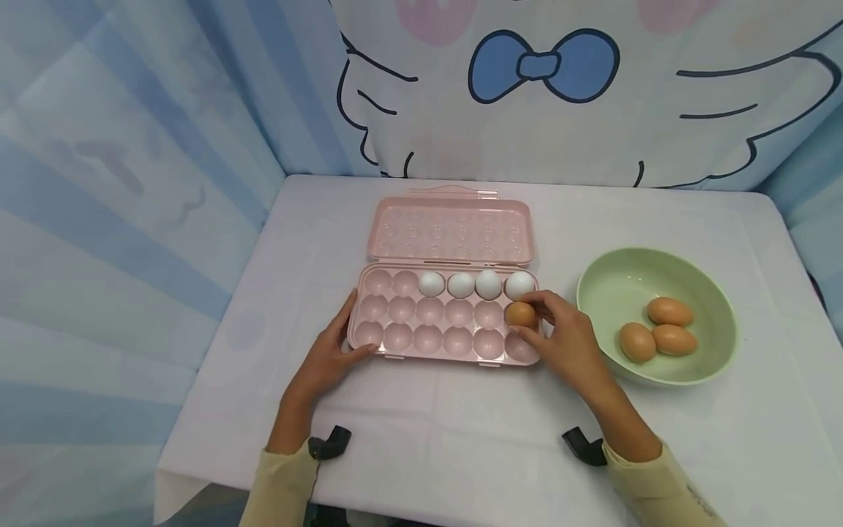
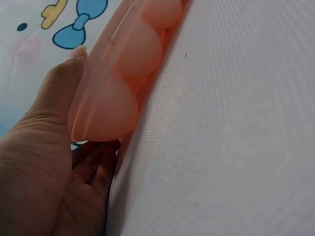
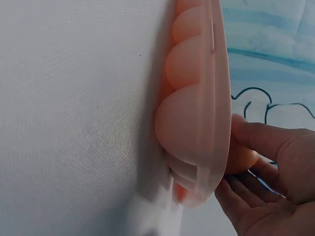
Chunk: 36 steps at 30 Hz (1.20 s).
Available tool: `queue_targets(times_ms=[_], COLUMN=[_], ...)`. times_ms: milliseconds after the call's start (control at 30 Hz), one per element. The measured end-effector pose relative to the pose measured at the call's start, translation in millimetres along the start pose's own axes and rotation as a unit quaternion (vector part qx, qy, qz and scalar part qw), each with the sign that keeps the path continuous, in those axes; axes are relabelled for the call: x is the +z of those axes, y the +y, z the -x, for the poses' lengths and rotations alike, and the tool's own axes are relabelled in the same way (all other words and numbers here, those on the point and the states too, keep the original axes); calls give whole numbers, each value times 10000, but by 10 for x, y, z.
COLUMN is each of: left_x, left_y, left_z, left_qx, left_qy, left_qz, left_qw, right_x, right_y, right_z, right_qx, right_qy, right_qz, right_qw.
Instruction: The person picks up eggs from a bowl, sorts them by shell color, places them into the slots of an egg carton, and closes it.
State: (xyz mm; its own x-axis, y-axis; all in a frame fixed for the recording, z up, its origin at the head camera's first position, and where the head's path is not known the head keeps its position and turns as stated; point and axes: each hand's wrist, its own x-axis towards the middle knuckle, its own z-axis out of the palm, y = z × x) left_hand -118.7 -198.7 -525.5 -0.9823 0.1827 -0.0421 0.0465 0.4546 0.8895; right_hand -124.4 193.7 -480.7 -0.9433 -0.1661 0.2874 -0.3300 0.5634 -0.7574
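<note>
A pink plastic egg carton (image 1: 428,313) lies open on the table, its lid (image 1: 451,231) folded back. Several white eggs (image 1: 461,285) fill the right part of its far row. My right hand (image 1: 568,344) pinches a brown egg (image 1: 520,315) between thumb and fingers at the right end of the middle row. In the right wrist view, the brown egg (image 3: 241,158) shows behind the carton's rim. My left hand (image 1: 329,360) grips the carton's left end. Its thumb (image 2: 66,81) lies along the rim in the left wrist view, with the other fingers around the end.
Right of the carton stands a light green bowl (image 1: 609,293) holding three brown eggs (image 1: 670,312). White cloth covers the table (image 1: 428,432). Behind it hangs a curtain (image 1: 540,139) with a cartoon print, and blue-striped curtains (image 1: 132,256) flank the sides.
</note>
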Motion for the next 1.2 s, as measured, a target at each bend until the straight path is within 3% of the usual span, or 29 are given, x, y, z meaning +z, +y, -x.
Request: queue_targets(times_ms=[367, 633, 1000, 1200], left_x=[28, 40, 47, -8], left_y=[-15, -22, -3, -22], left_z=[4, 0, -18, -17], left_qx=[52, 79, 59, 87], left_qy=[-20, -44, -67, -53], left_qz=[24, 57, 14, 7], left_qw=[10000, 9999, 10000, 9999], right_x=[-11, -101, -490, -688], right_y=[15, -67, -192, -121], right_z=[-34, -29, 85, 193], right_qx=[-127, 11, 708, 778], right_qy=[129, 74, -139, 101], right_qz=[227, -93, -205, -132], right_qw=[9996, 9999, 9972, 9968])
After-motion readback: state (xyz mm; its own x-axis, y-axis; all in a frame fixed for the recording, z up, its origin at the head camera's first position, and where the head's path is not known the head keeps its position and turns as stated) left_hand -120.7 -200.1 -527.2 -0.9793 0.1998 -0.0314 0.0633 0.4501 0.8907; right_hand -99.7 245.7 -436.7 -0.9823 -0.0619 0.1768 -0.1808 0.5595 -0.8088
